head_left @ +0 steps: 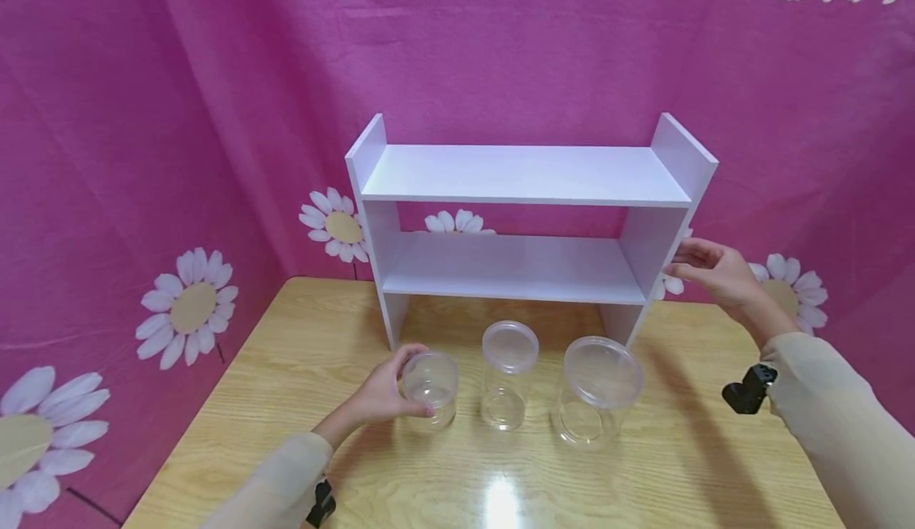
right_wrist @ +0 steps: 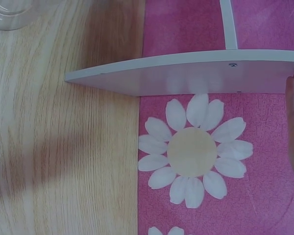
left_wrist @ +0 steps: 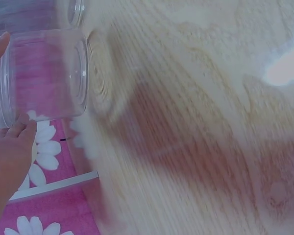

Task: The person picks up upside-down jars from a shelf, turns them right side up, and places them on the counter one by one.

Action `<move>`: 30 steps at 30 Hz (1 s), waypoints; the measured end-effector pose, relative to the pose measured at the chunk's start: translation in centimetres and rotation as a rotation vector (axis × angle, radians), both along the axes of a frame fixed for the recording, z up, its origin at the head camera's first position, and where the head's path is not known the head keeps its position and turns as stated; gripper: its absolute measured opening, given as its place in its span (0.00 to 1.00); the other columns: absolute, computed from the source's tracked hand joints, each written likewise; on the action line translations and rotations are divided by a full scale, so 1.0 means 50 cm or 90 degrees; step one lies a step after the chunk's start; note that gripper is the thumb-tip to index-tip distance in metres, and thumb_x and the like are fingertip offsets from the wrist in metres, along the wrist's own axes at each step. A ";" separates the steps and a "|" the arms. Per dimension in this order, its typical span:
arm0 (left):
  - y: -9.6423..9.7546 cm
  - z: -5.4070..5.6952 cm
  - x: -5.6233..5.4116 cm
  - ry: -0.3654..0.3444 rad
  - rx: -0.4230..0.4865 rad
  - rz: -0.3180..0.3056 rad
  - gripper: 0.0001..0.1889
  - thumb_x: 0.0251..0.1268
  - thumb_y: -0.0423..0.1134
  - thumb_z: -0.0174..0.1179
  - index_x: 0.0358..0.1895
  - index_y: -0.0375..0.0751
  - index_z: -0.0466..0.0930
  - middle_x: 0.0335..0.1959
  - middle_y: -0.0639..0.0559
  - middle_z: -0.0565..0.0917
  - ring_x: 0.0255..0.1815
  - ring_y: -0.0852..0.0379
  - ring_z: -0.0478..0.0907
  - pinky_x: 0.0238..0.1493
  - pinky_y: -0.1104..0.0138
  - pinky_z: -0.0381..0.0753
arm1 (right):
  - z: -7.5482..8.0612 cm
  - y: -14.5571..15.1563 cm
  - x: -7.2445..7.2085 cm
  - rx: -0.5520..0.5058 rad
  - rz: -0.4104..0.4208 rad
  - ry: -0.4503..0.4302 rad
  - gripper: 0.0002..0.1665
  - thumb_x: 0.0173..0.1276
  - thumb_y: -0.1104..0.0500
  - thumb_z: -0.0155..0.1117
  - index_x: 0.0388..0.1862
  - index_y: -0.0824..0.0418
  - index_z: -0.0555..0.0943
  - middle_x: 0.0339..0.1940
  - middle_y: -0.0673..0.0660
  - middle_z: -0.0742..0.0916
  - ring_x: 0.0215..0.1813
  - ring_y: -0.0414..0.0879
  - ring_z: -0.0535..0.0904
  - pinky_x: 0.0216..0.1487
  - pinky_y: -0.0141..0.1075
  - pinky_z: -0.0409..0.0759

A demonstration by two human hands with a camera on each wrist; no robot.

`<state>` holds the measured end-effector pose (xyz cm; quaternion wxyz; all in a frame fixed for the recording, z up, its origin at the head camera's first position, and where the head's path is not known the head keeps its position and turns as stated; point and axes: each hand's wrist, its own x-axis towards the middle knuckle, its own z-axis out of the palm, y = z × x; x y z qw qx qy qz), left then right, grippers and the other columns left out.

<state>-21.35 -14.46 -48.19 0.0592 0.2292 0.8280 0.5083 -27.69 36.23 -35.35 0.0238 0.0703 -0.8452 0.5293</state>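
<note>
My left hand (head_left: 384, 391) grips a short clear plastic jar (head_left: 433, 386) near its lid, thumb on the near side and fingers on the far side. The left wrist view shows this jar (left_wrist: 49, 73) with its lid on, its base close over the wood. Beside the right side panel of a white two-tier shelf (head_left: 525, 173), my right hand (head_left: 717, 276) has its fingers loosely bent. Its fingertips are right at the panel (right_wrist: 186, 73) in the right wrist view, where much of that hand is cut off.
A tall narrow clear jar (head_left: 506, 382) and a wider lidded jar (head_left: 599, 390) stand in front of the shelf on the wooden table (head_left: 572, 485). Behind the table hangs a pink cloth (head_left: 515, 60) printed with white daisies.
</note>
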 end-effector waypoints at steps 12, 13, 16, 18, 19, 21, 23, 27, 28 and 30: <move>-0.001 -0.022 -0.003 0.020 -0.026 -0.013 0.47 0.33 0.35 0.80 0.63 0.33 0.64 0.58 0.36 0.76 0.59 0.38 0.75 0.62 0.45 0.74 | 0.001 -0.013 0.002 -0.034 -0.005 -0.008 0.15 0.66 0.60 0.64 0.46 0.42 0.77 0.35 0.26 0.83 0.41 0.21 0.79 0.42 0.13 0.72; -0.002 -0.024 -0.003 0.019 -0.028 -0.011 0.47 0.33 0.36 0.80 0.63 0.34 0.64 0.58 0.36 0.76 0.59 0.38 0.75 0.62 0.45 0.74 | 0.001 -0.014 0.002 -0.031 -0.011 -0.007 0.14 0.66 0.60 0.64 0.46 0.41 0.78 0.35 0.26 0.83 0.41 0.21 0.79 0.42 0.13 0.72; -0.001 -0.028 -0.004 0.008 -0.027 -0.006 0.47 0.34 0.36 0.80 0.63 0.34 0.64 0.59 0.35 0.76 0.59 0.38 0.74 0.63 0.46 0.73 | 0.000 -0.013 0.002 -0.020 -0.021 -0.008 0.14 0.66 0.59 0.65 0.46 0.40 0.77 0.34 0.25 0.82 0.40 0.21 0.79 0.41 0.13 0.72; 0.000 -0.030 -0.005 0.003 -0.025 -0.005 0.46 0.34 0.35 0.79 0.63 0.34 0.64 0.59 0.35 0.76 0.59 0.38 0.74 0.63 0.46 0.73 | -0.001 -0.012 0.002 -0.018 -0.023 -0.007 0.14 0.66 0.59 0.65 0.46 0.40 0.77 0.34 0.25 0.82 0.40 0.21 0.79 0.41 0.13 0.72; 0.000 -0.030 -0.005 0.002 -0.025 -0.004 0.46 0.34 0.35 0.79 0.63 0.34 0.64 0.59 0.35 0.76 0.59 0.38 0.74 0.63 0.47 0.73 | -0.002 -0.011 0.002 -0.018 -0.024 -0.007 0.14 0.66 0.59 0.65 0.46 0.41 0.77 0.34 0.25 0.82 0.40 0.21 0.79 0.41 0.13 0.72; 0.001 -0.030 -0.006 0.000 -0.024 -0.003 0.46 0.35 0.35 0.79 0.63 0.35 0.64 0.59 0.35 0.76 0.59 0.38 0.75 0.62 0.48 0.73 | -0.003 -0.009 0.001 -0.021 -0.019 -0.005 0.14 0.66 0.59 0.65 0.48 0.43 0.77 0.34 0.25 0.83 0.40 0.21 0.79 0.41 0.13 0.72; 0.002 -0.031 -0.006 -0.001 -0.023 -0.002 0.46 0.35 0.34 0.79 0.63 0.36 0.64 0.59 0.35 0.76 0.58 0.38 0.74 0.62 0.48 0.72 | -0.004 -0.008 0.002 -0.021 -0.018 -0.004 0.14 0.66 0.59 0.65 0.48 0.44 0.77 0.35 0.25 0.83 0.40 0.21 0.79 0.41 0.13 0.72; 0.004 -0.033 -0.006 -0.002 -0.023 0.001 0.46 0.35 0.35 0.79 0.63 0.37 0.64 0.59 0.35 0.75 0.58 0.37 0.74 0.61 0.47 0.73 | -0.004 -0.005 0.003 -0.021 -0.026 -0.011 0.14 0.66 0.58 0.65 0.48 0.43 0.77 0.35 0.25 0.82 0.41 0.20 0.78 0.41 0.12 0.71; 0.004 -0.033 -0.006 -0.002 -0.022 0.001 0.46 0.35 0.35 0.79 0.64 0.37 0.64 0.59 0.34 0.75 0.58 0.37 0.74 0.61 0.47 0.73 | -0.005 -0.005 0.003 -0.024 -0.027 -0.013 0.14 0.66 0.58 0.65 0.48 0.43 0.77 0.35 0.25 0.82 0.41 0.21 0.78 0.41 0.12 0.71; 0.005 -0.033 -0.005 -0.001 -0.022 0.000 0.46 0.36 0.36 0.79 0.64 0.37 0.64 0.59 0.34 0.75 0.57 0.36 0.74 0.60 0.46 0.73 | -0.005 -0.003 0.004 -0.027 -0.029 -0.019 0.15 0.66 0.59 0.65 0.47 0.42 0.77 0.35 0.25 0.82 0.40 0.21 0.78 0.41 0.12 0.71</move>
